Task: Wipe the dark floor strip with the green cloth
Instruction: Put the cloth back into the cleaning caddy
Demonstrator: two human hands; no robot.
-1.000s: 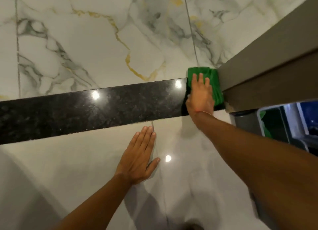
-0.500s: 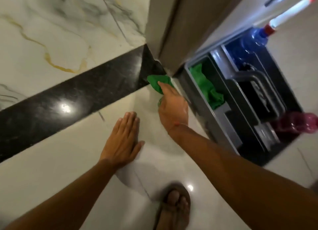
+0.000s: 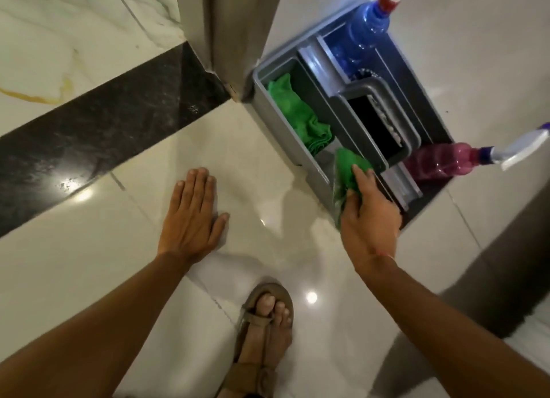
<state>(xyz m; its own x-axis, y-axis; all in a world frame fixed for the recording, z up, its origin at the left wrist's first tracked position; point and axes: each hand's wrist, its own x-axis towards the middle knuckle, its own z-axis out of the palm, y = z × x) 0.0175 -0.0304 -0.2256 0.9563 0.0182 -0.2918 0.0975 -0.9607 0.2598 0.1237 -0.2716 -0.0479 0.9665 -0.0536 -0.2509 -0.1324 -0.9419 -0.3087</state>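
We saw the right hand [image 3: 370,216] closed around a crumpled green cloth [image 3: 348,167], thumb on one side and index finger laid along the other, the cloth bunched above the fingers and trailing down beside the palm. That hand hovered over the near end of a grey plastic cleaning caddy [image 3: 269,107], with the cloth hanging above the caddy's long left compartment. The left hand [image 3: 190,216] lay flat on the glossy cream floor tile [image 3: 89,263], fingers straight and close together, thumb spread out, holding nothing.

The dark polished stone floor strip [image 3: 98,121] ran diagonally from the left edge up to the grey door frame [image 3: 226,25], well apart from the cloth and beyond the left hand's fingertips.

We counted two green cloths: the one in the hand and a second folded green cloth [image 3: 294,115] lying in the far part of the same compartment. There were two spray bottles, a blue plastic one [image 3: 366,28] at the caddy's far end and a pink plastic one [image 3: 443,161] on its right side. One foot in a tan strapped sandal [image 3: 263,323] stood on the tile between the two forearms.
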